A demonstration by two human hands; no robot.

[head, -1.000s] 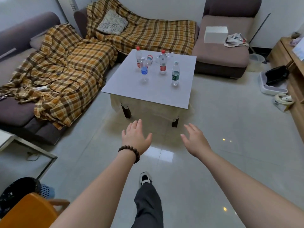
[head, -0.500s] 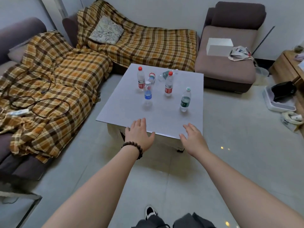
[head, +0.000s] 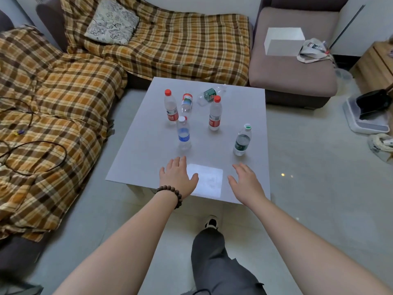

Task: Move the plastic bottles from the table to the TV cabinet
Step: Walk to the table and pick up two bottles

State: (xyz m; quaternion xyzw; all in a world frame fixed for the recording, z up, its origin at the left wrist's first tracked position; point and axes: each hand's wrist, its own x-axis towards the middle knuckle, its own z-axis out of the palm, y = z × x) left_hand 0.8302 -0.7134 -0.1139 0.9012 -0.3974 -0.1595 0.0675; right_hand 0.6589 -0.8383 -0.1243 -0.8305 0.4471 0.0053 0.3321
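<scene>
Fingers [head: 182, 161] spread near clear bottles [head: 184, 135]

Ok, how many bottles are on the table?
6. Four stand: two red-labelled, one blue-labelled, one green-labelled. Two lie at the back.

This is a living room in a home. A corner sofa [head: 293, 67] stands along the wall, and a checked blanket [head: 63, 103] and a cushion [head: 111, 21] cover a part of it. A low coffee table [head: 148, 150] stands in front of the sofa on a shiny tiled floor [head: 319, 167]. A wooden cabinet [head: 378, 62] is at the right edge.
</scene>
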